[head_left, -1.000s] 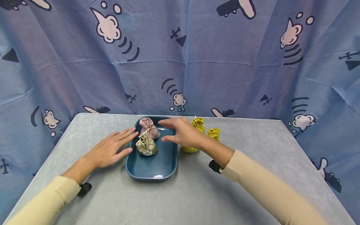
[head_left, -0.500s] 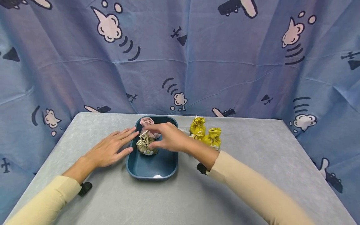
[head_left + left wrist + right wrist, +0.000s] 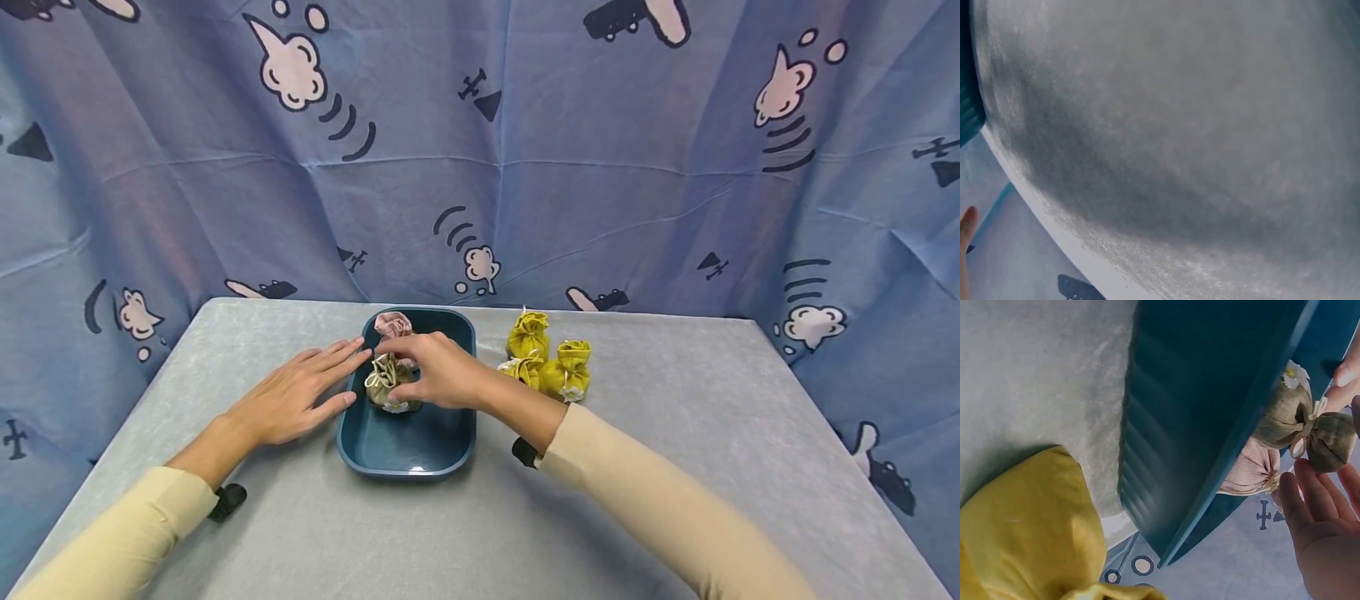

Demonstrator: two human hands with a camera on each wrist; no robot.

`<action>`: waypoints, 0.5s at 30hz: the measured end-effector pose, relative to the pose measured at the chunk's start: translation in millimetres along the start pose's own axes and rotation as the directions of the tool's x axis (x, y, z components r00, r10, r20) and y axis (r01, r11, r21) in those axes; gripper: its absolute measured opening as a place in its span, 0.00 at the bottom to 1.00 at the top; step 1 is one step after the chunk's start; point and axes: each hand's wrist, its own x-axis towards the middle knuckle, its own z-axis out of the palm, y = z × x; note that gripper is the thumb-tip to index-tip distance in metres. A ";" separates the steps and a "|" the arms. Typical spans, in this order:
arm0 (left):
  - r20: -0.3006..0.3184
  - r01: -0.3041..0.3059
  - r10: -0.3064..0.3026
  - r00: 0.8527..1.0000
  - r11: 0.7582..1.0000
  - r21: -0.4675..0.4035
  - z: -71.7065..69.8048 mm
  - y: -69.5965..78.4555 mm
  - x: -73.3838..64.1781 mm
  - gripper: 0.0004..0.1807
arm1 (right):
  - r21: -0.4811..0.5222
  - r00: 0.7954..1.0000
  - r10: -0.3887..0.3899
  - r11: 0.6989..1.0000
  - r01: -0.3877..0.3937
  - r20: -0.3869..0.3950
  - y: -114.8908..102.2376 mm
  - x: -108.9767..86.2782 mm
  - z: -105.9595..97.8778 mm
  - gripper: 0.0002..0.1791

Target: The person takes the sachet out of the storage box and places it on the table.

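Head view: the right hand [image 3: 438,368] has moved left over the tray [image 3: 405,446] to the green bag [image 3: 381,390], left of centre, apparently bringing it within grasp. Its fingers flank the bag's top, pinch unclear; the left hand [image 3: 296,398] lies straight-fingered at the tray.
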 end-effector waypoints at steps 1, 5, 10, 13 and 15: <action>0.000 0.001 -0.001 1.000 1.000 0.000 0.2 -0.1 -0.1 0.34 | -0.004 1.000 0.005 1.000 -0.005 -0.001 0.1 0.8 0.6 0.33; -0.002 0.002 -0.002 1.000 1.000 0.001 0.9 -0.5 -0.5 0.34 | -0.006 1.000 0.015 1.000 -0.015 -0.002 0.5 3.8 2.3 0.33; 0.001 0.002 -0.002 1.000 1.000 0.002 0.8 -0.8 -0.2 0.34 | 0.011 1.000 0.012 1.000 -0.012 -0.003 0.7 7.5 4.2 0.32; 0.004 0.003 -0.003 1.000 1.000 0.000 0.4 -1.0 -0.2 0.34 | 0.022 1.000 -0.001 1.000 0.001 -0.009 1.2 9.3 5.6 0.29; 0.003 0.002 -0.002 1.000 1.000 -0.002 0.0 -1.2 -0.2 0.34 | 0.019 1.000 -0.021 1.000 0.022 -0.023 2.1 10.4 6.6 0.25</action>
